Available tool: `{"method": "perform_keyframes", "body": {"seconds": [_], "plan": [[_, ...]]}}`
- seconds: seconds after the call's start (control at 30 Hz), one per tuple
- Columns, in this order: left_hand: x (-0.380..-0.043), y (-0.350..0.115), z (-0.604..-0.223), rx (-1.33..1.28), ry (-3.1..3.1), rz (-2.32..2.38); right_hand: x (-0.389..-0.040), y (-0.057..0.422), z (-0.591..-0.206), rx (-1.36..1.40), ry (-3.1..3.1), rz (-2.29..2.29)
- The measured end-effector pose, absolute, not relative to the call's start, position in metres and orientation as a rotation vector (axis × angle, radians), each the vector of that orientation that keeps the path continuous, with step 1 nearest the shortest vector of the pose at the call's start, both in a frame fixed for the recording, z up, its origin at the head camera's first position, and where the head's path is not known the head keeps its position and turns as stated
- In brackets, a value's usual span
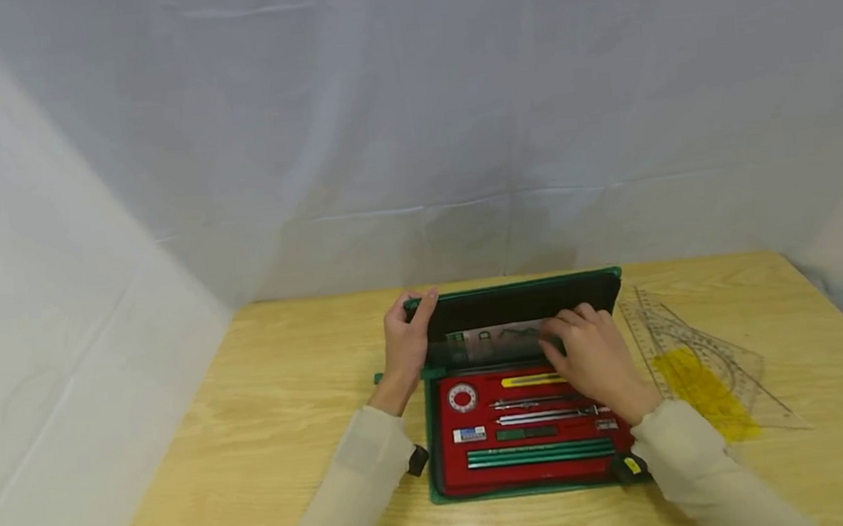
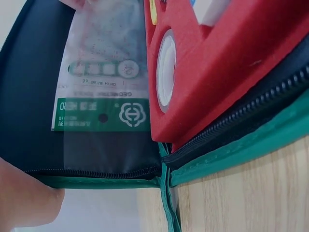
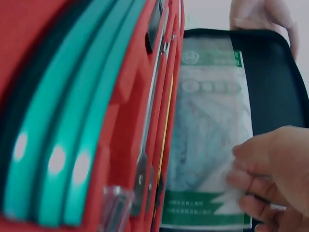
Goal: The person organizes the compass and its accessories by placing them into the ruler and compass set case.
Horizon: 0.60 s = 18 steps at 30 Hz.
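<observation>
A green zip case lies unfolded, its dark lid (image 1: 515, 305) tilted up behind a red tray (image 1: 515, 476). My left hand (image 1: 406, 344) grips the lid's left edge, with the thumb over the inner side. Inside the lid, a clear plastic packet (image 3: 207, 130) with green printed bands sits partly behind a see-through pocket. At the packet's free edge, my right hand (image 1: 595, 356) has curled fingers and pinches the plastic. In the tray are a round white ring (image 1: 462, 397), a yellow cutter (image 1: 530, 380), metal compasses (image 1: 548, 416), an eraser (image 1: 469, 435) and green pencils (image 1: 539, 453).
To the right of the case, clear set squares (image 1: 739, 360) and a see-through protractor overlap on the wooden table (image 1: 221, 464), with a yellow patch (image 1: 704, 393) among them. A grey-white sheet (image 1: 410, 130) hangs behind the table.
</observation>
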<state>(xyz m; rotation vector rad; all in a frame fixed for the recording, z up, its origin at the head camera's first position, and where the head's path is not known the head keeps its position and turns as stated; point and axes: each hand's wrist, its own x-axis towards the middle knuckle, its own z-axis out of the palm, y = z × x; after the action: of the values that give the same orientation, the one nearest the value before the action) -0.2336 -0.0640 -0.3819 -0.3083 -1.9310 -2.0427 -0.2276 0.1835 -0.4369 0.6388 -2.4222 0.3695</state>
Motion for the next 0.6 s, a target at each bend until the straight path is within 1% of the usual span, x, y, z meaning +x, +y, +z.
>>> {"method": "perform_keyframes", "body": {"seconds": [0.17, 0.27, 0.43, 0.6], "plan": [[-0.236, -0.065, -0.383, -0.293, -1.938, -2.038, -0.222, 0.202, -0.437, 0.706, -2.317, 0.593], [-0.238, -0.067, -0.384, -0.277, -1.949, -2.039, -0.212, 0.222, -0.435, 0.655, -2.305, 0.664], [-0.239, -0.073, -0.385, -0.248, -1.974, -2.019, -0.184, 0.267, -0.431, 0.421, -2.597, 0.653], [-0.239, -0.077, -0.385, -0.231, -1.980, -2.010, -0.157, 0.316, -0.439, 0.137, -3.014, 0.623]]}}
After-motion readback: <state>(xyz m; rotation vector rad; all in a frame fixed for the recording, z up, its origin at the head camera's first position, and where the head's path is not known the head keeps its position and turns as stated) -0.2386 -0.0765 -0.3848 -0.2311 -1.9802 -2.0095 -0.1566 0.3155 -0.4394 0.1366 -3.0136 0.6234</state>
